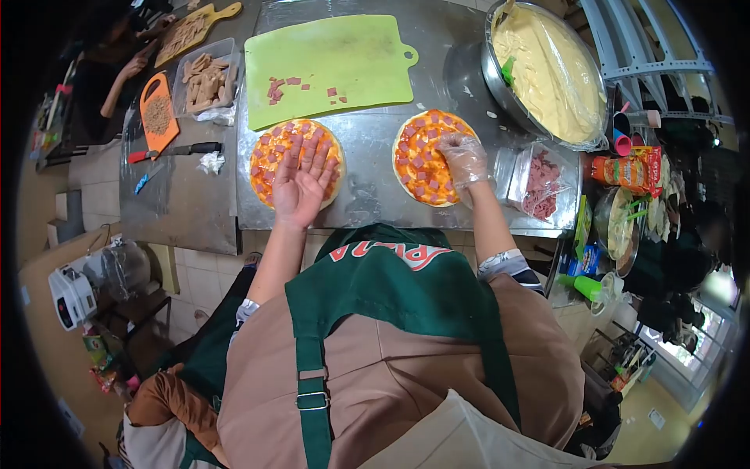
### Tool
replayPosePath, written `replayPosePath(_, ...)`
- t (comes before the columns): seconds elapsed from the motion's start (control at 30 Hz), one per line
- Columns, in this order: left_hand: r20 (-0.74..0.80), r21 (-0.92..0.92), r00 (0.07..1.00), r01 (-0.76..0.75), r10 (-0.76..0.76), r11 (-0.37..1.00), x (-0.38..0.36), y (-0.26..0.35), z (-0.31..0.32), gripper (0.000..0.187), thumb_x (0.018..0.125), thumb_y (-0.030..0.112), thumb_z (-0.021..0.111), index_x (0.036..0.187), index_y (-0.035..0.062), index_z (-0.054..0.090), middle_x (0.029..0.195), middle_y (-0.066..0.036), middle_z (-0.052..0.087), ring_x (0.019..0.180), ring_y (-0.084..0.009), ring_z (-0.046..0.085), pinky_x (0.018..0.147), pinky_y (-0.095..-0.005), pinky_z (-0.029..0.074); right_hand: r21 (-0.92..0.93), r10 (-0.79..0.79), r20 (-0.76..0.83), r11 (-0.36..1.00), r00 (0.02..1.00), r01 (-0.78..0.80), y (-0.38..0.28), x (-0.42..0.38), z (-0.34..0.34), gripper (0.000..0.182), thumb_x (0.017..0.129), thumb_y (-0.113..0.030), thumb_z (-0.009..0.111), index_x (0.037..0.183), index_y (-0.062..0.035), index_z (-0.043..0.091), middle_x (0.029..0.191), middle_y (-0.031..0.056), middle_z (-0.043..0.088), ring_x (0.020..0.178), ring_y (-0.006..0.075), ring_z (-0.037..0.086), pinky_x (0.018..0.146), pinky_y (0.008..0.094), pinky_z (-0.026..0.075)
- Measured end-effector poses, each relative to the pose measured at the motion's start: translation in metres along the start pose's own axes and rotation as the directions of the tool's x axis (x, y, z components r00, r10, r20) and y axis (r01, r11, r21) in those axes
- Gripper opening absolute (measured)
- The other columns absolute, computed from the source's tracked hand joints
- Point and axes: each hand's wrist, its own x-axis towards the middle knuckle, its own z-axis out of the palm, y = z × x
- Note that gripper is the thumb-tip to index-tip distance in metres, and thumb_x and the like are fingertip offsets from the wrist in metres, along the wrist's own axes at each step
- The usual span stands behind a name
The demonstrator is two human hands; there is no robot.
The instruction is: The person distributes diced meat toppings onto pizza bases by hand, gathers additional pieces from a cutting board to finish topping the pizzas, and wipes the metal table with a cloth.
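Two round pizzas with red-orange sauce and pink ham cubes lie on the metal table. Over the left pizza, my bare left hand is turned palm up, its fingers stretched out and holding nothing. My right hand, in a clear plastic glove, is at the right edge of the right pizza. Its fingers are bunched together and point toward the toppings; whatever they hold, if anything, is hidden. Beyond the pizzas, a green cutting board carries a few ham cubes.
A big metal bowl of pale, plastic-covered dough stands back right. Near it sits a clear tub of chopped ham. On the left are a tub of sausage pieces, an orange board and a knife. Another person's hand shows back left.
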Motion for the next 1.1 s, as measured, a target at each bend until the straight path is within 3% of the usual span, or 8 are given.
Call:
replayPosePath(0.13,0.020,-0.007,0.999,0.036,-0.036,0.999,0.008,0.014,0.000,0.033,0.086,0.028,0.036,0.116,0.0141,0.042,0.120,-0.007,0.042,0.113,-0.0227,0.038,0.094,-0.0391,0.030,0.104,0.212,-0.037,0.973,0.977,-0.208,-0.018,-0.004,0.009,0.013,0.070,-0.018,0.061,0.078,-0.0071,0.061,0.074,0.0069,0.060,0.068,0.0158,0.056,0.064,0.0268,0.043)
replayPosePath(0.33,0.014,0.008,0.997,0.076,-0.076,0.997,0.013,0.031,-0.002,0.033,0.087,0.028,0.035,0.116,0.0138,0.042,0.118,-0.006,0.044,0.111,-0.0220,0.041,0.094,-0.0383,0.031,-0.390,0.229,-0.034,0.893,0.973,-0.224,-0.008,0.004,0.010,0.015,0.076,-0.026,0.051,0.085,-0.0164,0.059,0.090,0.0086,0.058,0.083,0.0259,0.055,0.072,0.0347,0.043)
replayPosePath(0.43,0.013,0.007,0.997,0.077,-0.077,0.997,0.014,0.041,-0.007,0.033,0.087,0.027,0.036,0.115,0.0124,0.043,0.116,-0.006,0.045,0.109,-0.0217,0.041,0.094,-0.0380,0.031,-0.314,0.173,-0.108,0.928,0.979,-0.199,-0.010,-0.003,0.012,0.016,0.076,-0.027,0.050,0.085,-0.0170,0.059,0.097,0.0089,0.055,0.087,0.0255,0.054,0.075,0.0341,0.042)
replayPosePath(0.6,-0.029,-0.021,0.999,0.015,-0.015,1.000,0.020,0.064,-0.010,0.032,0.085,0.024,0.039,0.114,0.0102,0.044,0.118,-0.008,0.043,0.111,-0.0219,0.039,0.096,-0.0381,0.029,-0.585,-0.082,0.010,0.808,0.997,0.072,-0.015,-0.016,0.020,0.013,0.072,-0.016,0.053,0.081,-0.0156,0.062,0.087,0.0098,0.056,0.083,0.0243,0.054,0.075,0.0325,0.042)
replayPosePath(0.8,-0.071,0.046,0.986,-0.148,0.151,0.988,0.028,0.110,-0.018,0.032,0.085,0.023,0.039,0.113,0.0093,0.044,0.115,-0.008,0.044,0.111,-0.0224,0.039,0.094,-0.0375,0.031,-0.385,-0.006,0.048,0.923,0.999,0.024,-0.065,0.007,0.037,0.025,0.076,-0.022,0.046,0.097,-0.0141,0.058,0.104,0.0088,0.052,0.096,0.0250,0.050,0.083,0.0332,0.039)
replayPosePath(0.9,-0.106,0.219,0.958,-0.238,0.265,0.946,0.037,0.129,-0.024,0.032,0.085,0.023,0.040,0.113,0.0079,0.043,0.114,-0.007,0.044,0.108,-0.0215,0.041,0.092,-0.0359,0.032,-0.390,-0.460,0.131,0.791,0.878,0.472,-0.099,0.034,0.062,0.031,0.074,-0.022,0.052,0.102,-0.0099,0.055,0.103,0.0116,0.053,0.093,0.0255,0.051,0.081,0.0305,0.041)
replayPosePath(1.03,-0.167,0.469,0.950,-0.161,0.265,0.869,0.056,0.141,-0.020,0.036,0.083,0.021,0.046,0.114,0.0049,0.041,0.113,-0.007,0.045,0.104,-0.0186,0.043,0.087,-0.0321,0.035,-0.371,-0.504,0.120,0.776,0.855,0.509,-0.124,0.073,0.116,0.037,0.072,-0.025,0.055,0.105,-0.0078,0.053,0.104,0.0135,0.052,0.095,0.0277,0.050,0.083,0.0311,0.040)
replayPosePath(1.1,-0.166,0.590,0.941,-0.146,0.296,0.794,0.068,0.144,-0.022,0.034,0.081,0.019,0.048,0.111,0.0033,0.043,0.108,-0.006,0.047,0.097,-0.0165,0.046,0.083,-0.0304,0.037,-0.508,-0.207,0.217,0.811,0.954,0.291,-0.146,0.079,0.123,0.043,0.068,-0.025,0.060,0.107,-0.0065,0.052,0.105,0.0145,0.051,0.096,0.0274,0.050,0.083,0.0315,0.040)
